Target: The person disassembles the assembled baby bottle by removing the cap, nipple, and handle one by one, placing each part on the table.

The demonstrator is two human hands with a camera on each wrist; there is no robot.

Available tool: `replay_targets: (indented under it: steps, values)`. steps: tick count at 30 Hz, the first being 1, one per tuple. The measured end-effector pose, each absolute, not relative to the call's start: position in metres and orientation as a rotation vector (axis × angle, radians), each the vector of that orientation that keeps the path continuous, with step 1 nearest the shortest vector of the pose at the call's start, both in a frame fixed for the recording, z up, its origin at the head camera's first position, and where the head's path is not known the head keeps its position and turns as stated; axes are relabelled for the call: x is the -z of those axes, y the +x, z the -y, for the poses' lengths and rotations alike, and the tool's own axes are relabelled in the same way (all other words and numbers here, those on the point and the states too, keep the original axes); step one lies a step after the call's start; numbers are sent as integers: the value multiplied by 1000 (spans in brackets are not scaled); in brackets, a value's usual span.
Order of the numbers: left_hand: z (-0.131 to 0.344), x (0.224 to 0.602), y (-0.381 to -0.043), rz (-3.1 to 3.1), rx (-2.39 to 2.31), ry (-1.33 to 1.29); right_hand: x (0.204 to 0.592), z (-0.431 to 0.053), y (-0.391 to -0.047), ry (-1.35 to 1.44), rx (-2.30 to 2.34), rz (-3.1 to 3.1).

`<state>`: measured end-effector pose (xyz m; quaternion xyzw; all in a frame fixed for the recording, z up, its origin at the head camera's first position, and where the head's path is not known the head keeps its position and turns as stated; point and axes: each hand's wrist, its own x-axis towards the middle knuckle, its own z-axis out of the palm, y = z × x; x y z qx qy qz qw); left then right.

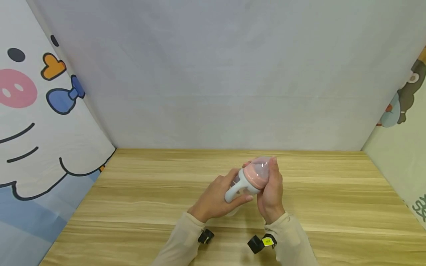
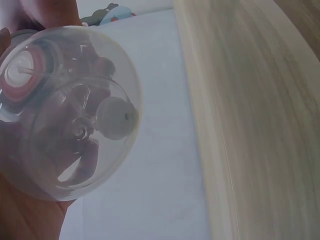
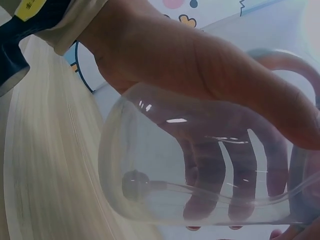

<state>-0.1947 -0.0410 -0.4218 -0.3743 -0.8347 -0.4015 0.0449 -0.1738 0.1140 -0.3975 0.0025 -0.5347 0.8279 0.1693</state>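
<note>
Above the table, both hands hold a clear baby bottle (image 1: 254, 177), tilted, with a pink collar, a clear dome cover and a pale handle (image 1: 235, 189). My left hand (image 1: 216, 195) grips the bottle's body, its thumb on the near side; the right wrist view shows its fingers (image 3: 205, 190) through the clear wall. My right hand (image 1: 271, 192) holds the dome cover end, its thumb along the cover. In the left wrist view, the round base (image 2: 75, 165) shows a straw with a weighted ball (image 2: 116, 118) inside. The bottle looks empty of liquid.
The wooden table (image 1: 149, 192) stretches under both arms. A pale grey cloth (image 1: 233, 74) stands behind it, with cartoon-printed cloths (image 1: 43, 140) at the left and right sides. Black devices (image 1: 255, 244) are strapped to both wrists.
</note>
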Motion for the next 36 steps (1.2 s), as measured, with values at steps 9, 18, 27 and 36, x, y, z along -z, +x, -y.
replay_targets:
  steps: [9, 18, 27, 36]
  values:
    - [40, 420, -190, 2571, 1113, -1124, 397, -115, -173, -40, -2356, 1511]
    - [39, 420, -191, 2545, 1144, -1162, 396, -116, -173, -32, -2345, 1520]
    - [39, 420, -193, 2533, 1162, -1180, 396, -116, -174, -36, -2357, 1517]
    - [38, 421, -191, 2555, 1138, -1155, 396, -118, -175, -64, -2378, 1510]
